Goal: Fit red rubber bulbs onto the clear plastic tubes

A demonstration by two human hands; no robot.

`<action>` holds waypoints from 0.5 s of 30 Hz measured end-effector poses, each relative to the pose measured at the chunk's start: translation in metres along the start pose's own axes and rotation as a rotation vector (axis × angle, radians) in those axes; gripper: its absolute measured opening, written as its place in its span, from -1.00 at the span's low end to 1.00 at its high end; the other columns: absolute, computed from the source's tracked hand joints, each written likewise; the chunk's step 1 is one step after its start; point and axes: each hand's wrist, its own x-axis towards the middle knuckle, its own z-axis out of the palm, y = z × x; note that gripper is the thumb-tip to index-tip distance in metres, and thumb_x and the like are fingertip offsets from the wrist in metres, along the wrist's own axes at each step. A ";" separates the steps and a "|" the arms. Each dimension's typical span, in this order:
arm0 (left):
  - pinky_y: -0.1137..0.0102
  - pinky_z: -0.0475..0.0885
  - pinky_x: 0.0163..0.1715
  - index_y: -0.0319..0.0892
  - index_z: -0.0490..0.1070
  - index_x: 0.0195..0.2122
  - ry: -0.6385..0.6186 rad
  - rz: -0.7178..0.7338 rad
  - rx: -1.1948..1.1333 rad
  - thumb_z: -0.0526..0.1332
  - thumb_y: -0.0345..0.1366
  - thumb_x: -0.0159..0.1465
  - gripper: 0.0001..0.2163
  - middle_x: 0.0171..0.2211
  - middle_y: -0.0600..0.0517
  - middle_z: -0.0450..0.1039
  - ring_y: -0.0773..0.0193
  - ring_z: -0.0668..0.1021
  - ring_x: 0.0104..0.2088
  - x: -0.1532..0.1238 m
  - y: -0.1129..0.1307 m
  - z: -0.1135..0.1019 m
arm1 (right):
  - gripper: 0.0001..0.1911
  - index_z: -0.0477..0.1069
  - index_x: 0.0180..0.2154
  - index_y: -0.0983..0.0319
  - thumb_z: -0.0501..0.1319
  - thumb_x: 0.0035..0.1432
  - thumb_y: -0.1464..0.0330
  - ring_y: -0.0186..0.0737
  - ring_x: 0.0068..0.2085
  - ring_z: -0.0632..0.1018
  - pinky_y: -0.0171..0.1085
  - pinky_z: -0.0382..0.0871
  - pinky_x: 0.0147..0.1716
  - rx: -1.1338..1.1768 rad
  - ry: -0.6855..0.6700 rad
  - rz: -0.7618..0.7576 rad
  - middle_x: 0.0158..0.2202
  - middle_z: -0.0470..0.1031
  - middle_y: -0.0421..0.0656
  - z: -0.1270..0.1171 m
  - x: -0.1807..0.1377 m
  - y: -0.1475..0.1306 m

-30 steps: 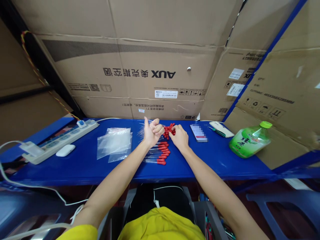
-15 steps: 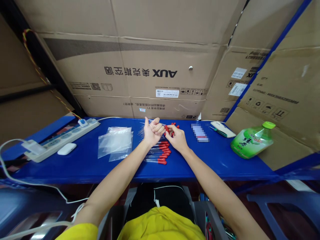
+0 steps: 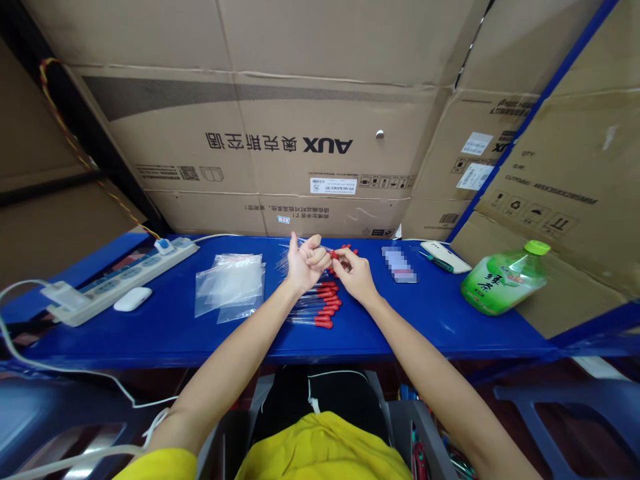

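My left hand [image 3: 307, 260] is closed, thumb raised and fingers curled, around what looks like the thin tube of a dropper. The red rubber bulb [image 3: 335, 255] at that tube's end pokes out toward my right hand [image 3: 356, 275], whose thumb and fingertips pinch it. Most of the held tube is hidden behind my fingers. Under and in front of both hands lie several droppers [image 3: 320, 312] with clear tubes pointing left and red bulbs on the right. More red bulbs [image 3: 353, 249] show behind my right hand, and loose clear tubes [image 3: 283, 261] lie behind my left.
Clear plastic bags [image 3: 230, 287] lie left of the droppers. Farther left are a white earphone case [image 3: 133, 299] and a power strip [image 3: 125, 280]. A blurred-out phone-shaped item [image 3: 399, 265], green-handled screwdriver [image 3: 440, 262] and green tea bottle [image 3: 503, 280] are on the right. Cardboard [image 3: 280, 113] walls the back.
My right fingertips have shifted slightly on the red bulb, covering more of it. My left hand stays nearly still, and the droppers on the table have not moved.
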 end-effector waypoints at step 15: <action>0.49 0.04 -0.67 -0.14 0.10 -0.53 0.024 -0.026 0.087 -0.35 0.37 0.27 -0.33 -0.77 0.20 -0.12 0.43 0.00 -0.74 0.002 0.000 0.002 | -0.71 0.44 -0.22 0.19 0.12 0.34 0.12 -0.24 -0.45 0.56 -0.30 0.42 -0.39 0.126 0.028 0.017 -0.46 0.54 -0.20 0.001 -0.002 -0.003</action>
